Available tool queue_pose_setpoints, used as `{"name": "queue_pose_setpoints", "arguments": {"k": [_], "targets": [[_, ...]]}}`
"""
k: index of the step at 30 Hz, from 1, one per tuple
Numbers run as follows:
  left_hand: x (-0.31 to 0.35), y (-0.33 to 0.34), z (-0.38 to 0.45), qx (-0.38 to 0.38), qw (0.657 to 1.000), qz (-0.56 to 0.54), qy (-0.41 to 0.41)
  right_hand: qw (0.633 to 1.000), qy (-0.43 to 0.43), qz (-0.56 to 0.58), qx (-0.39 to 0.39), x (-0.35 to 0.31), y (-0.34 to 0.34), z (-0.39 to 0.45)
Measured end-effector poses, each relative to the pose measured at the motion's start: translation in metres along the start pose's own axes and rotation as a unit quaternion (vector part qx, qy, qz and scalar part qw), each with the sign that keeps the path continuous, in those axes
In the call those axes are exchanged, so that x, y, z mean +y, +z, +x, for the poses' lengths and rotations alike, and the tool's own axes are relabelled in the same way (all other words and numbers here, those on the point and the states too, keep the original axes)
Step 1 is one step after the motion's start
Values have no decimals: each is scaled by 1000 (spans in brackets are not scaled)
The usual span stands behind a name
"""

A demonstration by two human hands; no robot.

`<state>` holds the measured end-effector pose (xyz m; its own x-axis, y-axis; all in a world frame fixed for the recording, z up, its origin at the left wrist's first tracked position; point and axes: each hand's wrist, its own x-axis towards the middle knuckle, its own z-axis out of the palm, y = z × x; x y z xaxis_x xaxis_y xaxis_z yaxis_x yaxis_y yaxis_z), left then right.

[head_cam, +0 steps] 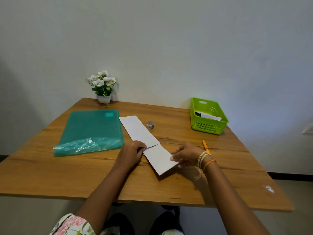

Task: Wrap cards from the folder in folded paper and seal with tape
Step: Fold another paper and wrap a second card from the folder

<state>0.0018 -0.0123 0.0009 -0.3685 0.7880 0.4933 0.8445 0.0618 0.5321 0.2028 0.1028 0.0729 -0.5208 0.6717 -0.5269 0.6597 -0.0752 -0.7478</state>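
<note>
Seemingly unmarked paper (149,143) between both hands (131,152).

One head-worn camera looks forward and down, close over the wooden table (67,175) toward the wall.

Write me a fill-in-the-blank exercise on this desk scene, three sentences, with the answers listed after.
1. Both hands, the left hand and the right hand, hold the folded white ____.
2. The roll of tape stands between the paper and the ____ basket.
3. The teal folder lies in front of the potted ____.

Missing words: paper; green; flowers
</note>
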Motion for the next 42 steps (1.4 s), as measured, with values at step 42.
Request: {"name": "queue_pose_setpoints", "arguments": {"k": [42], "targets": [[3,-3,1,-27,998,1,-60,885,-353,-172,249,27,55,52]]}}
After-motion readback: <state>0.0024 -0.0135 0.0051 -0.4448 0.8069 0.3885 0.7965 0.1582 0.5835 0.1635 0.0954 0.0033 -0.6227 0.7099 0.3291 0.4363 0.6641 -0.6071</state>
